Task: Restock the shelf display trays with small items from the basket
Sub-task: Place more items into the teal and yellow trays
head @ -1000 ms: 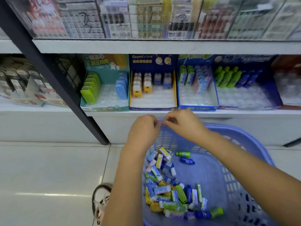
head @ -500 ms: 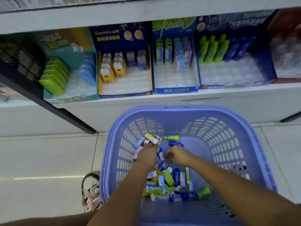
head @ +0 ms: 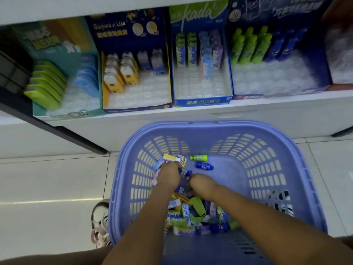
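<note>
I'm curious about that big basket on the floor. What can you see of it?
The basket is lilac-blue plastic, roughly rectangular with rounded corners, a thick rim and slotted walls. It stands upright on the tiled floor before the shelf. Small packs are heaped in its bottom, with a green bottle and a blue bottle lying apart. The left hand and right hand dig among the packs.

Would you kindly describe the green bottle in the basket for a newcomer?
Look inside the purple basket below the shelf. Two small bottles lie apart from the pile at its far end; the green bottle is lime, its neighbour blue.
</note>
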Demonstrator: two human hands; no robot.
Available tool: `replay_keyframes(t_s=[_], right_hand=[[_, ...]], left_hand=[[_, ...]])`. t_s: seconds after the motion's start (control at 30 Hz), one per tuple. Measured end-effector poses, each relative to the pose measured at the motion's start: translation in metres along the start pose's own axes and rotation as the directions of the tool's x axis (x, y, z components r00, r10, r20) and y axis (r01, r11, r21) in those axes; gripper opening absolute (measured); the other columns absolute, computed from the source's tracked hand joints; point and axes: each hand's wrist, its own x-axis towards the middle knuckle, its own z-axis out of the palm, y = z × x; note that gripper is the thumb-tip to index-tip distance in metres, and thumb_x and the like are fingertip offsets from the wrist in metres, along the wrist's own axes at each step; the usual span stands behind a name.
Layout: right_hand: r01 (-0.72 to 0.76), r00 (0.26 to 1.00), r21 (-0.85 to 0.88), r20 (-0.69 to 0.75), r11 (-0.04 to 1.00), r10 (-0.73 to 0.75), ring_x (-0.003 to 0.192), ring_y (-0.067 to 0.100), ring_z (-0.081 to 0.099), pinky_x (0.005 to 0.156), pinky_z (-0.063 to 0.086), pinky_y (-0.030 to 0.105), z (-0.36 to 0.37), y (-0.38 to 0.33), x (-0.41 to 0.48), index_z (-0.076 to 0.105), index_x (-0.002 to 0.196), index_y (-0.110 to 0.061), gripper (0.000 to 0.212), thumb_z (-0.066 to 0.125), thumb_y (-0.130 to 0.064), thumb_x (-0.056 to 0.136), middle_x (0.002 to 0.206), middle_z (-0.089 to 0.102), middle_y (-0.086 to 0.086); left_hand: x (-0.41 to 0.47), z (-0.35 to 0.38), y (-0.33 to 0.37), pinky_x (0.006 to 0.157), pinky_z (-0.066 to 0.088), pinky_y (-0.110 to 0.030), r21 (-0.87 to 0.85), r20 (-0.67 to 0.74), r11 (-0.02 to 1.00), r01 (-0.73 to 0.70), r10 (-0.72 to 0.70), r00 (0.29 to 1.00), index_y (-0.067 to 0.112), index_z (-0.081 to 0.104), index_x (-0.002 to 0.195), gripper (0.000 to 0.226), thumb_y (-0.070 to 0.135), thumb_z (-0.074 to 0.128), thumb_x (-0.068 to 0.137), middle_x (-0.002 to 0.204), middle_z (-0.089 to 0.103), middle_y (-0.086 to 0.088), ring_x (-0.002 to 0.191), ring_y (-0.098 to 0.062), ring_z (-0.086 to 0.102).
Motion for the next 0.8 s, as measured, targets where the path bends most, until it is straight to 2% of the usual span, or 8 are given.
replay_keyframes(t_s=[0.1, 0.17, 0.3, 0.37, 0.43, 0.57, 0.7, 0.8], right_hand=[[-0.085, 0.995, 0.180, -0.042, 0.980, 0.094, 0.083, 0.025, 0.055, 0.072, 0.041, 0.030, -0.017, 0.014, -0.009, 0.056, 0.073, -0.013, 0.025, 0.051, -0.026, 0.094, 0.080, 0.057, 0.008], [-0.094, 0.981, 0.381, -0.124, 0.920, 0.152, 0.064, 0.017, 0.047, 0.061, 0.037, 0.027, -0.032, 0.021, -0.017, 0.041, 0.060, -0.021, 0.038, 0.052, -0.030, 0.096, 0.062, 0.045, 0.000], [0.033, 0.980, 0.949, -0.092, 0.313, 0.176, 0.062, 0.009, 0.065, 0.057, 0.048, 0.017, -0.064, 0.021, -0.039, 0.044, 0.077, -0.015, 0.021, 0.059, -0.019, 0.091, 0.079, 0.064, 0.007], [0.066, 0.993, 0.981, -0.082, 0.183, 0.081, 0.077, 0.016, 0.066, 0.068, 0.049, 0.021, -0.080, 0.015, -0.051, 0.052, 0.092, -0.014, 0.011, 0.061, -0.019, 0.089, 0.094, 0.064, 0.009], [0.121, 0.992, 0.984, -0.116, 0.128, -0.046, 0.088, 0.019, 0.059, 0.077, 0.044, 0.026, -0.097, 0.002, -0.064, 0.057, 0.117, -0.018, 0.030, 0.060, -0.022, 0.088, 0.106, 0.062, 0.006], [0.245, 0.926, 0.967, -0.253, -0.065, -0.278, 0.061, 0.010, 0.045, 0.048, 0.030, 0.017, -0.138, -0.034, -0.093, 0.051, 0.132, -0.027, 0.042, 0.053, -0.024, 0.090, 0.091, 0.057, 0.005], [0.528, 0.849, 0.820, -0.517, 0.220, -0.112, 0.049, 0.004, 0.039, 0.041, 0.027, 0.014, -0.187, -0.070, -0.117, 0.060, 0.098, -0.029, 0.020, 0.069, -0.031, 0.080, 0.072, 0.054, -0.005], [0.667, 0.635, 0.600, -0.768, 0.442, 0.085, 0.042, -0.002, 0.045, 0.039, 0.033, 0.010, -0.223, -0.089, -0.119, 0.060, 0.086, -0.024, 0.013, 0.071, -0.021, 0.080, 0.055, 0.058, -0.013]], left_hand=[[0.001, -0.018, 0.003, 0.065, 0.042, -0.028, -0.376, 0.020, 0.913, 0.158, -0.162, 0.987, 0.005, 0.066, 0.086, 0.007, 0.011, 0.067, 0.083, 0.077, 0.060, -0.014, 0.076, -0.024, 0.058], [-0.002, -0.036, 0.006, 0.057, 0.047, -0.028, -0.668, 0.090, 0.712, 0.217, -0.211, 0.973, 0.002, 0.060, 0.072, 0.013, 0.003, 0.067, 0.083, 0.063, 0.053, -0.011, 0.064, -0.021, 0.051], [-0.021, -0.081, 0.022, 0.058, 0.058, -0.031, -0.934, 0.286, 0.206, 0.290, -0.052, 0.957, 0.003, 0.052, 0.086, 0.008, 0.004, 0.050, 0.093, 0.072, 0.055, -0.015, 0.066, -0.027, 0.060], [-0.033, -0.103, 0.029, 0.059, 0.058, -0.033, -0.942, 0.296, 0.169, 0.289, 0.017, 0.955, 0.006, 0.052, 0.088, 0.011, 0.010, 0.045, 0.096, 0.069, 0.053, -0.011, 0.062, -0.022, 0.057], [-0.045, -0.125, 0.036, 0.048, 0.052, -0.025, -0.943, 0.273, 0.221, 0.248, 0.091, 0.958, 0.008, 0.056, 0.087, 0.018, 0.016, 0.043, 0.097, 0.061, 0.051, -0.005, 0.050, -0.014, 0.050], [-0.067, -0.170, 0.038, 0.034, 0.025, -0.016, -0.962, 0.158, 0.252, 0.103, 0.210, 0.965, 0.016, 0.065, 0.086, 0.033, 0.032, 0.040, 0.100, 0.057, 0.043, 0.002, 0.038, -0.005, 0.029], [-0.086, -0.203, 0.038, 0.036, 0.019, -0.016, -0.983, -0.063, 0.163, -0.086, 0.142, 0.988, 0.013, 0.061, 0.086, 0.032, 0.036, 0.042, 0.099, 0.057, 0.046, 0.002, 0.040, -0.005, 0.029], [-0.093, -0.212, 0.038, 0.036, 0.020, -0.017, -0.989, -0.128, 0.074, -0.131, 0.049, 0.991, 0.009, 0.060, 0.089, 0.029, 0.024, 0.037, 0.100, 0.062, 0.047, 0.000, 0.038, -0.006, 0.033]])
